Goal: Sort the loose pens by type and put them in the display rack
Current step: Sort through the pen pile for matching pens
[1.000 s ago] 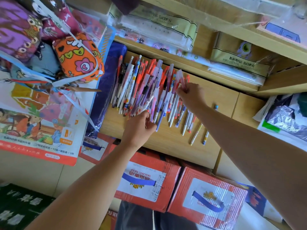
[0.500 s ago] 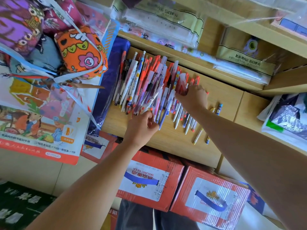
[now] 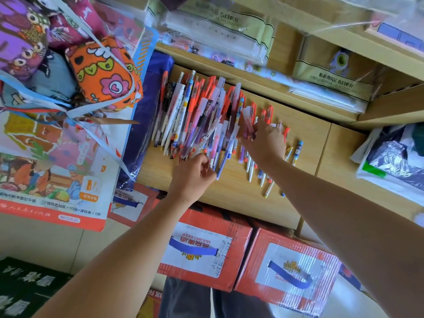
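head view: left hand point(image 3: 191, 176) pinches pens point(image 3: 202, 115) at their near edge, right hand point(image 3: 263, 143) grips some at right edge.

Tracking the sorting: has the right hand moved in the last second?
Yes, slightly: the right hand has drawn back along the pens toward the front edge of the shelf.
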`<state>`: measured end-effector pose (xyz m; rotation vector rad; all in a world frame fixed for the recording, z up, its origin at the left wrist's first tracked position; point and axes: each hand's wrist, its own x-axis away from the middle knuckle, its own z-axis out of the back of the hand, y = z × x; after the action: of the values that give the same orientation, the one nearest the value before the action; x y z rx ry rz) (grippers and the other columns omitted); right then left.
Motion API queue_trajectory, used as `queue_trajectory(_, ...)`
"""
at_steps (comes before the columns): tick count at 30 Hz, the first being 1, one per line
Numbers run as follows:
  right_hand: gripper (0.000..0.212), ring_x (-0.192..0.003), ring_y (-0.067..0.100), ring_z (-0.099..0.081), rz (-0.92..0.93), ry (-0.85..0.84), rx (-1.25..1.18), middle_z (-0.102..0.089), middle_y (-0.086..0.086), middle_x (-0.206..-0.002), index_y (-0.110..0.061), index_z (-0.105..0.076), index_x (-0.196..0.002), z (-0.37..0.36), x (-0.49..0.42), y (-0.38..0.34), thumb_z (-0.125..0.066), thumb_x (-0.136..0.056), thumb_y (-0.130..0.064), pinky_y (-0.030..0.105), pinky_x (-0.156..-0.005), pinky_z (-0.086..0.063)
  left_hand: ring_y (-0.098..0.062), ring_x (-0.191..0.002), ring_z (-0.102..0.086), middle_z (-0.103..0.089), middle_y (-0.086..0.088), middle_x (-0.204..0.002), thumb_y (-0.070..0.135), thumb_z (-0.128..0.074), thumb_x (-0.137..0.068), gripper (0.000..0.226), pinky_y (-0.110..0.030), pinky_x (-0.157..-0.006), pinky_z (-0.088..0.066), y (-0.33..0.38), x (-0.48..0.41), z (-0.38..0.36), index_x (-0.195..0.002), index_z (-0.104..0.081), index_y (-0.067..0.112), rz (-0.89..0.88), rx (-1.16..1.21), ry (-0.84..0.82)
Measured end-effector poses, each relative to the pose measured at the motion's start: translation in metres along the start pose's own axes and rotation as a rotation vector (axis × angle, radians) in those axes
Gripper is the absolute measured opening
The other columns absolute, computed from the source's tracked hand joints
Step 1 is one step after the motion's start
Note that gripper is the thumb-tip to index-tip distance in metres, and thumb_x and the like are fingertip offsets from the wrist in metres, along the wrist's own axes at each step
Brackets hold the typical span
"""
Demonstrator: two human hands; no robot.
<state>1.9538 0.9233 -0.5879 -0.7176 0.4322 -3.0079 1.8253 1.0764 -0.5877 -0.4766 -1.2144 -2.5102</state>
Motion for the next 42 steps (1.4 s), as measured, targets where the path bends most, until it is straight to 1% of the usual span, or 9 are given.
queue_trajectory(3,0.032,-0.066,0.02,-0.051,0.021,0.017,0.042,-0.049,0.0,-0.068,-0.015,-0.046,-0.078,-0.004,-0.001,0.001,-0.068,-0.085,-0.038,0.023,-0.05,-0.035,-0.013,-0.061,-0.063,-0.063,0.007,-0.068,0.017,-0.063,-0.085,0.007,-0.036,-0.061,-0.055,-0.001,0.0,-0.001,-0.081,-0.057,0.016,-0.003,0.006,0.0)
queue_trajectory(9,0.028,-0.065,0.024,-0.056,-0.004,-0.025,0.027,-0.055,0.005,-0.069,-0.013,-0.052,-0.07,-0.009,0.0,0.0,-0.066,-0.082,-0.034,0.03,-0.053,-0.047,-0.013,-0.062,-0.063,-0.062,0.007,-0.069,0.016,-0.064,-0.085,0.006,-0.034,-0.06,-0.055,-0.002,-0.001,-0.002,-0.084,-0.058,0.014,-0.016,0.016,0.002)
queue_trajectory(15,0.038,-0.034,0.001,-0.043,-0.172,0.002,-0.386,-0.048,-0.005,-0.044,-0.014,-0.053,-0.055,0.003,-0.005,-0.002,-0.063,-0.083,-0.038,0.014,-0.036,-0.033,0.0,-0.057,-0.056,-0.059,0.011,-0.068,0.015,-0.065,-0.083,0.014,-0.016,-0.054,-0.046,-0.003,-0.001,0.003,-0.095,-0.059,0.012,-0.049,-0.002,0.061)
queue_trajectory(19,0.018,-0.036,0.0,-0.049,-0.127,-0.031,-0.509,-0.067,0.001,-0.063,-0.008,-0.063,-0.089,0.018,-0.013,-0.012,-0.058,-0.083,-0.025,0.013,-0.036,-0.036,-0.001,-0.049,-0.05,-0.056,0.008,-0.062,0.015,-0.061,-0.083,0.019,-0.019,-0.048,-0.04,0.002,-0.004,0.015,-0.1,-0.057,0.008,-0.053,-0.039,0.13)
queue_trajectory(21,0.017,-0.046,0.008,-0.056,-0.063,-0.031,-0.506,-0.07,0.005,-0.069,-0.01,-0.064,-0.095,0.02,-0.018,-0.021,-0.058,-0.083,-0.021,0.017,-0.043,-0.043,-0.001,-0.048,-0.046,-0.051,0.01,-0.059,0.017,-0.059,-0.085,0.019,-0.018,-0.046,-0.035,0.006,-0.007,0.023,-0.101,-0.056,0.008,-0.024,-0.061,0.151)
queue_trajectory(24,0.015,-0.061,0.021,-0.062,0.003,-0.013,-0.367,-0.068,0.009,-0.072,-0.01,-0.065,-0.088,0.012,-0.027,-0.033,-0.063,-0.084,-0.024,0.026,-0.052,-0.048,-0.001,-0.05,-0.045,-0.047,0.012,-0.058,0.022,-0.057,-0.087,0.022,-0.019,-0.047,-0.029,0.007,-0.011,0.029,-0.104,-0.056,0.007,0.03,-0.061,0.163)
queue_trajectory(30,0.037,-0.054,0.014,-0.045,-0.125,0.013,-0.088,-0.045,-0.002,-0.06,-0.016,-0.047,-0.065,-0.003,-0.029,-0.036,-0.064,-0.084,-0.043,0.022,-0.042,-0.023,-0.002,-0.05,-0.046,-0.048,0.011,-0.058,0.023,-0.058,-0.087,0.021,-0.018,-0.047,-0.027,0.001,-0.014,0.032,-0.102,-0.055,0.009,0.077,-0.038,0.163)
queue_trajectory(37,0.037,-0.047,0.014,-0.048,-0.119,-0.019,-0.133,-0.047,-0.003,-0.05,-0.016,-0.049,-0.056,-0.005,-0.033,-0.041,-0.066,-0.078,-0.04,0.019,-0.041,-0.032,-0.002,-0.052,-0.047,-0.05,0.012,-0.061,0.023,-0.059,-0.087,0.023,-0.013,-0.048,-0.027,-0.003,-0.014,0.034,-0.105,-0.057,0.008,0.07,-0.032,0.144)
queue_trajectory(42,0.037,-0.044,0.015,-0.047,-0.14,-0.093,-0.33,-0.049,0.0,-0.049,-0.015,-0.05,-0.054,0.003,-0.026,-0.036,-0.067,-0.078,-0.037,0.024,-0.044,-0.042,-0.009,-0.054,-0.052,-0.055,0.006,-0.065,0.022,-0.057,-0.087,0.011,-0.02,-0.049,-0.036,0.002,-0.014,0.035,-0.092,-0.05,0.015,0.052,-0.015,0.104)
